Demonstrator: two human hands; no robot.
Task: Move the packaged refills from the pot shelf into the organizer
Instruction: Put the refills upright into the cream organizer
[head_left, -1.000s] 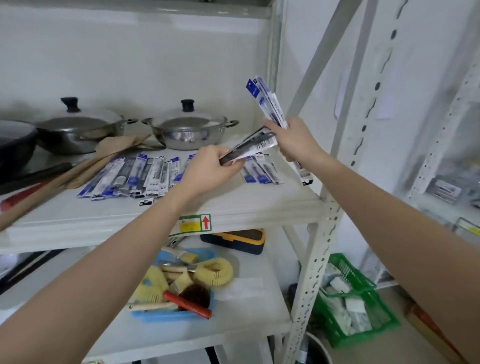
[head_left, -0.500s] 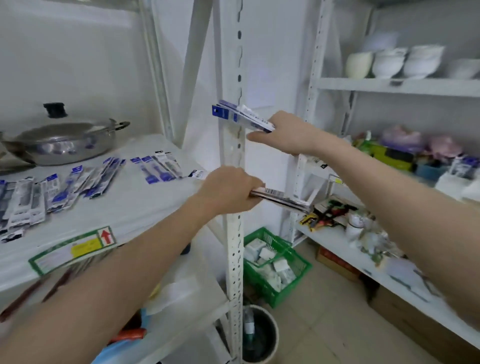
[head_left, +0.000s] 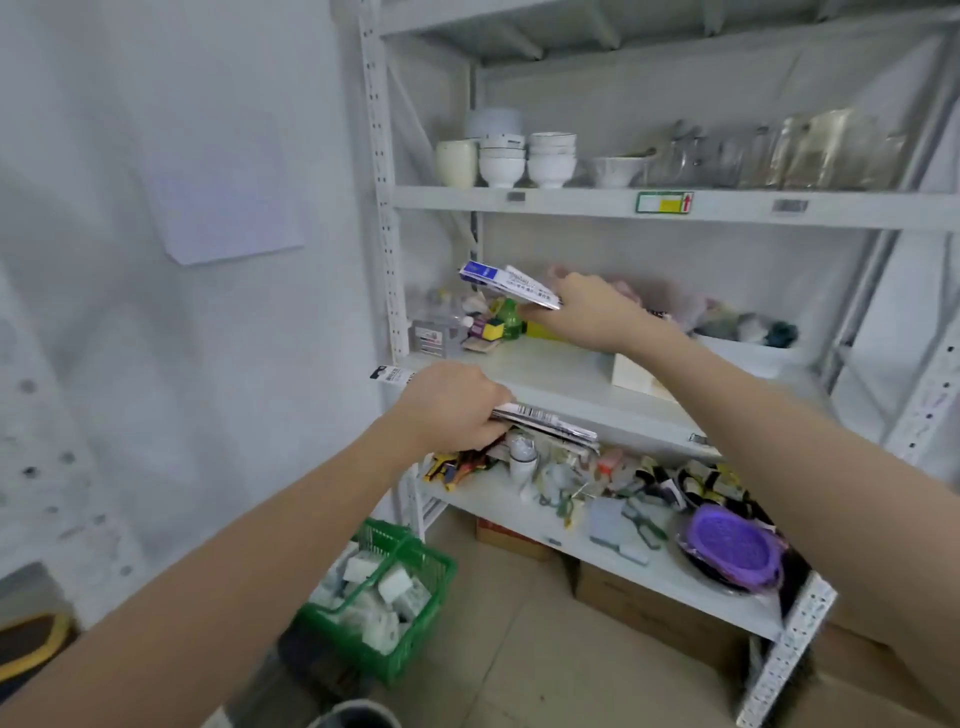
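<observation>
A bundle of packaged refills (head_left: 545, 423) is gripped in the curled fingers of the left hand (head_left: 452, 408), held out before the front edge of the middle shelf (head_left: 561, 374). A second bundle of refills (head_left: 506, 285) is pinched by the right hand (head_left: 587, 312) above that shelf's left end. White bowls (head_left: 524, 161) are stacked on the upper shelf. A green basket (head_left: 387, 597) stands on the floor.

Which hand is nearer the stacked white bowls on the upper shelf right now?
Right. The right hand, holding a refill pack, is directly below the stacked white bowls. The left hand, holding more packs, is lower and further left.
</observation>
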